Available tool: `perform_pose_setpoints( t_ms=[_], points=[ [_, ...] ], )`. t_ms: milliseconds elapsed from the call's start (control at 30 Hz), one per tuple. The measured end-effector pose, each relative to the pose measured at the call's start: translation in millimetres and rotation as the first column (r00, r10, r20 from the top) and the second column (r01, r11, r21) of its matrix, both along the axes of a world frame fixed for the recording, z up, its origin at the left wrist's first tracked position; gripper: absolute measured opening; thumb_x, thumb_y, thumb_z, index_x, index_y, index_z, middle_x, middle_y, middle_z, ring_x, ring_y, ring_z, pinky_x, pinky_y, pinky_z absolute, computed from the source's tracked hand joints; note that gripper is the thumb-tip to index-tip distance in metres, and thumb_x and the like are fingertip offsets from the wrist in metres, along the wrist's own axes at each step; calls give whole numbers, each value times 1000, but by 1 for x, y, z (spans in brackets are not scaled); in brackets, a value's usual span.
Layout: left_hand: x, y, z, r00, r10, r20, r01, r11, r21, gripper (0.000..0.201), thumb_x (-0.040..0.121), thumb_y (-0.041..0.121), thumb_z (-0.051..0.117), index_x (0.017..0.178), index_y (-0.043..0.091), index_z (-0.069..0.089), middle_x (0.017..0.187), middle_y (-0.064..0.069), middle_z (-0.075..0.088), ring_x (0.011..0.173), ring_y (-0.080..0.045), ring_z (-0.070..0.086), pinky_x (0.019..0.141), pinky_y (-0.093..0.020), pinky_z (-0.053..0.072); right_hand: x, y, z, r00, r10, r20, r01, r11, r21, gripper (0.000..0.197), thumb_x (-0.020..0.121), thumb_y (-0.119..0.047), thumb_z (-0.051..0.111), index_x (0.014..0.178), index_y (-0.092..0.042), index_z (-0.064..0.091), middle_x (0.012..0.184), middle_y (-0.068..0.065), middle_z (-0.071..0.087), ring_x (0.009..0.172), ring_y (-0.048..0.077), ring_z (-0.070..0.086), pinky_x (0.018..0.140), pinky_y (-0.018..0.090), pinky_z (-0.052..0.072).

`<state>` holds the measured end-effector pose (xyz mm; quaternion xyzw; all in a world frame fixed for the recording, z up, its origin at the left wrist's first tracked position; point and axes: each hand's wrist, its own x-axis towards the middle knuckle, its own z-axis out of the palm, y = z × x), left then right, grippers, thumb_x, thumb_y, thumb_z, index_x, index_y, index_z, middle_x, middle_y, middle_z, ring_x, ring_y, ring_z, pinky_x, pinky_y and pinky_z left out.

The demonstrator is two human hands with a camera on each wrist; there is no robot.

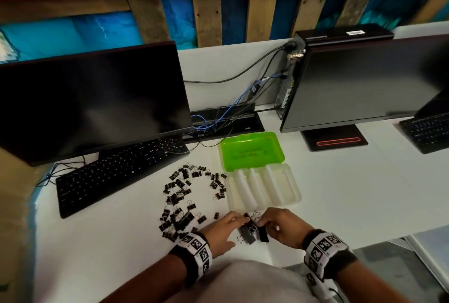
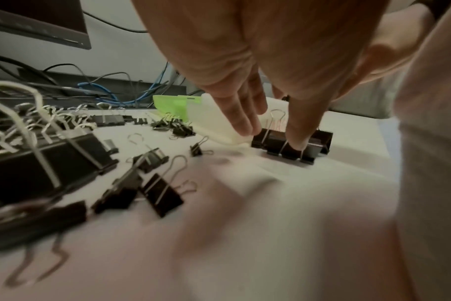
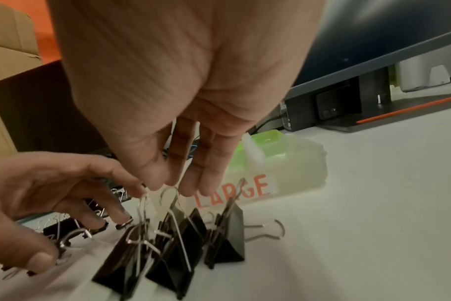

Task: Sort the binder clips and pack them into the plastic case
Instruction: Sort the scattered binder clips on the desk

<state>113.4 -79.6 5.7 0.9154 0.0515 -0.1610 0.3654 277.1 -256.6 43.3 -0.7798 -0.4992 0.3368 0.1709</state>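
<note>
I see the white desk (image 1: pixel 340 193) carrying everything, with the plastic case (image 1: pixel 263 186) lying open at its middle: green lid (image 1: pixel 251 149) flipped back away from me, clear tray nearer, its troughs running front to back and showing nothing in them that I can make out. Its long axis runs left to right across my view, and its near wall carries a label reading LARGE (image 3: pixel 232 190) in the right wrist view.

Left of the case lies the loose scatter of binder clips (image 1: pixel 184 196), black with wire handles, in mixed sizes.

Just in front of the case's near wall, between my two hands, stands a small cluster of large clips (image 1: pixel 251 231), bodies on the desk and handles up. So the case lies straight ahead of the hands, very near, and the labelled end is more on the right hand's side; I judge the right hand is the nearer one for lifting clips in.

My right hand (image 1: pixel 283 226) hangs over the cluster with fingertips (image 3: pixel 191 187) pinching down at the wire handles; whether it truly grips one I cannot tell. My left hand (image 1: pixel 223 228) has its fingers extended, one fingertip (image 2: pixel 296 140) pressing on a clip in the cluster.
</note>
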Motion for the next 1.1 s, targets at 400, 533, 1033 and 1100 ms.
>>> perform_pose_setpoints(
  t_ms=[400, 533, 1033, 1100],
  points=[
    [-69, 63, 2, 837, 538, 103, -537, 767, 352, 42, 82, 21, 66, 121, 25, 52, 130, 5, 41, 120, -17, 39, 103, -31, 38, -4, 56, 5, 990, 116, 79, -125, 985, 119, 23, 88, -17, 51, 99, -30, 67, 100, -11, 65, 85, 9, 61, 79, 23, 49],
    [-74, 66, 1, 806, 592, 24, -579, 777, 247, 14, 86, 20, 62, 100, 19, 64, 113, 3, 51, 106, -16, 50, 97, -33, 44, -18, 94, 3, 975, 197, 104, -207, 974, 92, 27, 89, -15, 47, 103, -27, 68, 106, -8, 66, 93, 12, 61, 83, 25, 48],
    [-53, 79, 13, 729, 684, 21, -678, 718, 154, 20, 88, 25, 60, 108, 23, 62, 102, 7, 54, 91, -15, 59, 82, -21, 44, -5, 94, 2, 983, 145, 113, -152, 987, 54, 26, 88, -12, 49, 103, -22, 68, 105, -2, 67, 91, 14, 62, 83, 19, 46],
    [-50, 79, 10, 739, 673, 29, -665, 722, 190, 12, 88, 26, 59, 98, 23, 66, 96, 3, 62, 87, -16, 61, 77, -23, 47, -5, 89, 12, 986, 141, 85, -147, 987, 71, 20, 89, -19, 54, 103, -25, 67, 103, -3, 66, 86, 12, 62, 82, 25, 50]
  ],
)
